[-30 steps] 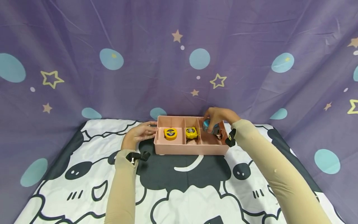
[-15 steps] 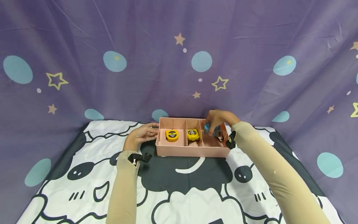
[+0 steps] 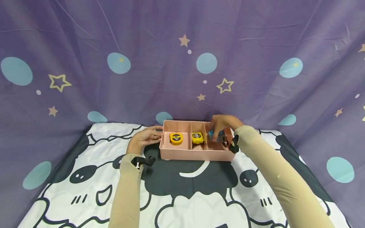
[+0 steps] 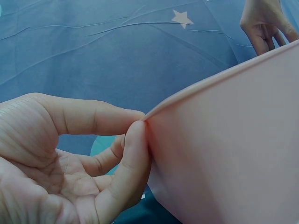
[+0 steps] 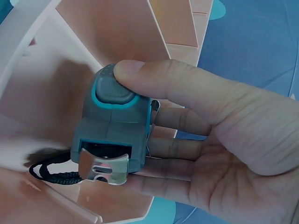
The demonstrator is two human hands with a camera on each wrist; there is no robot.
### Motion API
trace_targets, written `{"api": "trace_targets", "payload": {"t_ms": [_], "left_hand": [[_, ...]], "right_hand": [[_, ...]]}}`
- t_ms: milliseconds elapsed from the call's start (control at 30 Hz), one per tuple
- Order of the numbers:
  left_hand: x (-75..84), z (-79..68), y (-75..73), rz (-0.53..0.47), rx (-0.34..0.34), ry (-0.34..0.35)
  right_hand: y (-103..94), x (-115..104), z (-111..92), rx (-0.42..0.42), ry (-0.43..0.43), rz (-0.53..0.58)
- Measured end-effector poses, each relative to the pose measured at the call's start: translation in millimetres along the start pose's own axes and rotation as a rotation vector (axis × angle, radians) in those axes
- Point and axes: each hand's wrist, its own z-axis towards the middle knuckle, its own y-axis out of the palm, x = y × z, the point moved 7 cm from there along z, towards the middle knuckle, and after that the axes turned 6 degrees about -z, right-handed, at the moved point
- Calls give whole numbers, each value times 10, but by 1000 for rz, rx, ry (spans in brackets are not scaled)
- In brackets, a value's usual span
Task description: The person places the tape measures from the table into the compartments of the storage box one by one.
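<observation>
A pink storage box [image 3: 196,155] with three compartments lies at the back of the bed-like surface. Its upper left end is pinched between thumb and finger of my left hand [image 3: 145,136], as the left wrist view shows at the box rim [image 4: 205,87]. My right hand [image 3: 223,121] holds a grey and teal tape measure [image 5: 114,116] inside the right compartment, thumb on its button, fingers along its side. A metal hook tip and a black wrist strap [image 5: 60,178] show on it. One yellow tape measure [image 3: 176,138] lies in the left compartment, another yellow tape measure [image 3: 197,137] in the middle.
A white and dark cartoon-print cloth [image 3: 194,177] covers the surface under the box. Right behind the box hangs a purple curtain [image 3: 159,88] with stars and dots. Each wrist wears a small black camera mount [image 3: 142,161].
My right hand has lowered the grey and teal tape measure a little deeper into the right compartment. The left hand keeps its place at the box's left end. The head view has shifted slightly.
</observation>
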Motion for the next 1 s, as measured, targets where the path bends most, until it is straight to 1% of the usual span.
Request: {"api": "trace_targets", "payload": {"t_ms": [133,333,433,500,567,700,767,833,933,1000], "left_hand": [[-9,5,-9,-7,0,2],[-7,0,-2,4,-12,5],[1,-8,5,9,-12,5],[7,-12,10,13,-9,6],[8,-15,13,13,-7,7],[4,-7,4,17,-8,7],[5,4,-5,18,-8,6],[2,13,-8,17,-9,6],[-4,19,-13,10,-6,3],[-7,18,-10,12,-7,0]], "right_hand": [[10,-12,1,2,40,-6],[25,-19,36,8,72,-29],[32,-7,51,7,107,-58],[39,7,48,3,137,-57],[46,20,35,-1,162,-40],[58,60,6,-15,222,62],[60,89,10,-18,250,91],[67,107,26,-21,259,100],[91,100,65,-30,216,90],[115,100,91,-40,192,113]]}}
